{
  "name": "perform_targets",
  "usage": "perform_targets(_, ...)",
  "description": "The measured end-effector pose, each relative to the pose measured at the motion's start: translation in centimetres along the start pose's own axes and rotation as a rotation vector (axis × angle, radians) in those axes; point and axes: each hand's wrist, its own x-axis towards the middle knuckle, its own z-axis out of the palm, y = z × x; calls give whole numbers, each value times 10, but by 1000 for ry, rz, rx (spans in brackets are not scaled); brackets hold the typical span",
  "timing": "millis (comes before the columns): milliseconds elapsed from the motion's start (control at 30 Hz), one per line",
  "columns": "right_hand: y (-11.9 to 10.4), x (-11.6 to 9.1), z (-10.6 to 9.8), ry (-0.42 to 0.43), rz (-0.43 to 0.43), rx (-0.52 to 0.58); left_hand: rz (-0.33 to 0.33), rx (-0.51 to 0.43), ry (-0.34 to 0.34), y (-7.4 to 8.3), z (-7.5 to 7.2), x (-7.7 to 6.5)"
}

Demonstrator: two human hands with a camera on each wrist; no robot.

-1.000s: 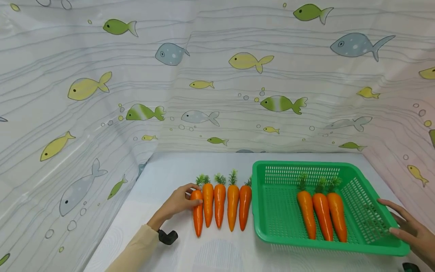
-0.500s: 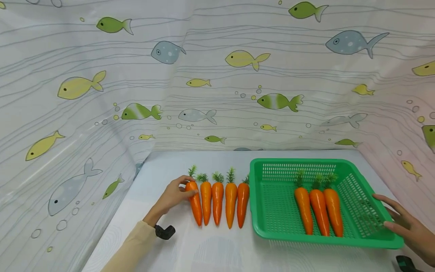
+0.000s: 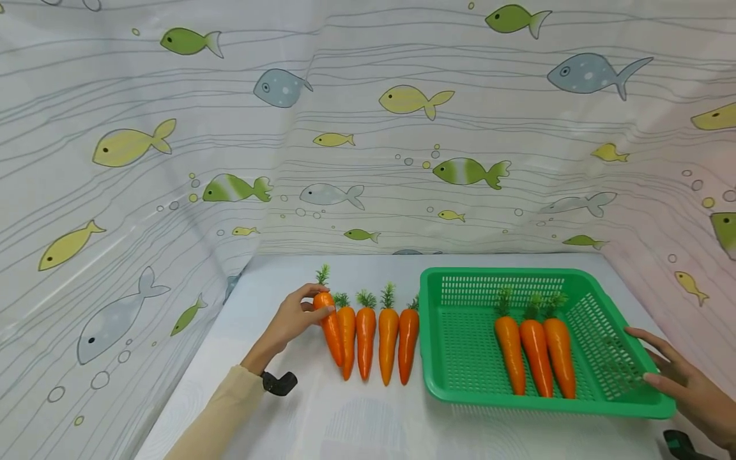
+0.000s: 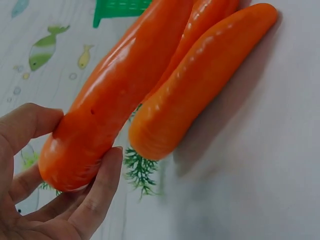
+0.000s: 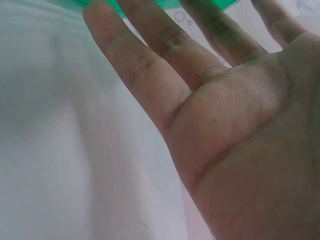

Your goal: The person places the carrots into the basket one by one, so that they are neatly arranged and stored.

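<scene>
My left hand [image 3: 290, 319] grips a glossy orange carrot [image 3: 330, 329] near its thick, leafy end. The thumb and fingers [image 4: 102, 187] lie on either side of it in the left wrist view. The carrot leans, its tip overlapping the neighbouring carrot [image 3: 347, 338] in the head view. Several more carrots [image 3: 366, 345] lie side by side to the right, leafy tops pointing away. A green mesh basket [image 3: 506, 401] stands right of that row with three carrots [image 3: 536, 358] inside. At its right rim is my right hand [image 3: 684, 383], fingers extended and fingertips touching the rim.
The white table [image 3: 276, 428] runs back to a fish-patterned curtain [image 3: 368, 172] that also closes off both sides. Black wrist devices [image 3: 279, 383] are worn on both wrists. The basket's near rim stands above the table surface.
My left hand has raised the end carrot out of the row, moving it up and away, and it now overlaps its neighbour. The right hand keeps its place at the basket rim.
</scene>
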Motion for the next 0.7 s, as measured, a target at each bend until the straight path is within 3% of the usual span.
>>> perform_targets(267, -4, 0, 3, 22, 15, -16, 32, 15, -1, 14, 6, 6)
perform_targets(567, 3, 1, -1, -20, 39, 2, 74, 33, -45, 25, 12, 15)
perform_targets(700, 6, 1, -4, -40, 8, -19, 99, 24, -57, 32, 15, 17)
